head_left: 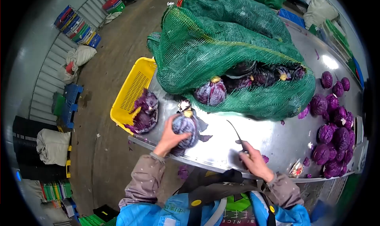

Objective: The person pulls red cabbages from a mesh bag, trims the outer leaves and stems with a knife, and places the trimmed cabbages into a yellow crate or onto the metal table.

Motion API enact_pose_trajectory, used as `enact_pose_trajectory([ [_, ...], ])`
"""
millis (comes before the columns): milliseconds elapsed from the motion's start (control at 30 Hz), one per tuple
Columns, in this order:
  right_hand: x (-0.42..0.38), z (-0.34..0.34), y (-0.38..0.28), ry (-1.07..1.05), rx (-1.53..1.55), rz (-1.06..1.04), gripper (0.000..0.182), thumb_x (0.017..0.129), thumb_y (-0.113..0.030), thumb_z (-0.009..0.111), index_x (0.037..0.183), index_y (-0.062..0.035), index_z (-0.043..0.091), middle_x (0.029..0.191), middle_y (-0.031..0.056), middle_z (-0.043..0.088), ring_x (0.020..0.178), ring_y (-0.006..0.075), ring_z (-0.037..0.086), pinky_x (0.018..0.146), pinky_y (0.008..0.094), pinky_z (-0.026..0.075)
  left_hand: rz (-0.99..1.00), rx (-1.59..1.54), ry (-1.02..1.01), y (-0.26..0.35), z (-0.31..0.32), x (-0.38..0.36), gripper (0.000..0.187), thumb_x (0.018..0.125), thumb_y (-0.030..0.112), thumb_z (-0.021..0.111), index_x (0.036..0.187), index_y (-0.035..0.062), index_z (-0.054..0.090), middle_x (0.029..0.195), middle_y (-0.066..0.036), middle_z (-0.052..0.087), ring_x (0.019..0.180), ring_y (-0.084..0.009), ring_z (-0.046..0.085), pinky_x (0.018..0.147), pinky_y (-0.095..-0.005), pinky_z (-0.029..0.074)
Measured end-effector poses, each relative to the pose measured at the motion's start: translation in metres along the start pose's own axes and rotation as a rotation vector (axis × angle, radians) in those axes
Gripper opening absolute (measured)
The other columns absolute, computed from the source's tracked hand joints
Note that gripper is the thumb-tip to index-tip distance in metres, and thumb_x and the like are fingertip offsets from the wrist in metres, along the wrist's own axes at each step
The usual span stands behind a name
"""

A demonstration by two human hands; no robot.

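Note:
My left hand (171, 136) grips a purple red cabbage (185, 127) on the steel table (269, 139), near its left edge. My right hand (253, 159) holds a knife (236, 134) with its curved blade pointing up toward the cabbage, a short way to its right. Behind both lies a big green net sack (221, 48), open at the front, with several more red cabbages (211, 92) showing inside.
A yellow crate (128, 91) with cut purple leaves (144, 112) hangs off the table's left edge. Several trimmed cabbages (334, 135) are piled at the table's right end. Leaf scraps dot the steel. Stacked crates and white sacks line the floor at left.

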State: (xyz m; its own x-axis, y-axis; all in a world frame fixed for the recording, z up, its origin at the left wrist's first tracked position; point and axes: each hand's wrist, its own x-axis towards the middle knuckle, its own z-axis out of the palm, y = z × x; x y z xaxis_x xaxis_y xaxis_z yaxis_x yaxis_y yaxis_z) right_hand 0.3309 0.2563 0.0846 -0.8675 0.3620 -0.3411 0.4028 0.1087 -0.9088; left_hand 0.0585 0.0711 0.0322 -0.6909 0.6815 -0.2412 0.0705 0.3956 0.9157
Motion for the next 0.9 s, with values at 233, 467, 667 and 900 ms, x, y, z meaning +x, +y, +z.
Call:
enact_pose_trajectory([
  [233,0.054,0.059,0.013,0.150,-0.640,-0.416,0.024,0.086,-0.015,0.054,0.108,-0.0074,0.050,0.077,0.0138,0.058,0.062,0.0336,0.059,0.054,0.0423,0.047,0.079,0.294,0.114,0.002,0.036,-0.023,0.088,0.059,0.034,0.081,0.128,0.0032,0.038,0.116,-0.019,0.045,0.112,-0.0366,0.045,0.095,-0.0427,0.037],
  [467,0.086,0.057,0.023,0.260,-0.983,-0.493,0.010,0.080,-0.009,0.052,0.088,-0.0099,0.046,0.062,0.0084,0.052,0.047,0.0255,0.058,0.039,0.0378,0.044,0.133,0.398,0.181,0.004,0.050,-0.008,0.084,0.059,0.035,0.080,0.123,-0.0015,0.040,0.111,-0.020,0.046,0.105,-0.0363,0.046,0.091,-0.0442,0.037],
  [667,0.137,0.055,0.063,0.029,-1.149,-0.217,0.009,0.084,-0.013,0.049,0.090,-0.0089,0.054,0.065,0.0127,0.061,0.057,0.0269,0.064,0.045,0.0384,0.049,0.254,0.571,0.085,0.015,0.060,0.001,0.081,0.058,0.036,0.079,0.121,0.0008,0.043,0.111,-0.017,0.046,0.104,-0.0368,0.044,0.090,-0.0434,0.038],
  [900,0.136,0.043,0.053,-0.165,-0.531,-0.203,0.021,0.089,-0.022,0.050,0.094,-0.0015,0.052,0.075,0.0236,0.061,0.073,0.0441,0.059,0.066,0.0485,0.048,0.232,0.231,0.010,-0.017,0.008,-0.025,0.090,0.053,0.024,0.083,0.130,0.0077,0.038,0.123,-0.016,0.040,0.119,-0.0359,0.037,0.100,-0.0428,0.035],
])
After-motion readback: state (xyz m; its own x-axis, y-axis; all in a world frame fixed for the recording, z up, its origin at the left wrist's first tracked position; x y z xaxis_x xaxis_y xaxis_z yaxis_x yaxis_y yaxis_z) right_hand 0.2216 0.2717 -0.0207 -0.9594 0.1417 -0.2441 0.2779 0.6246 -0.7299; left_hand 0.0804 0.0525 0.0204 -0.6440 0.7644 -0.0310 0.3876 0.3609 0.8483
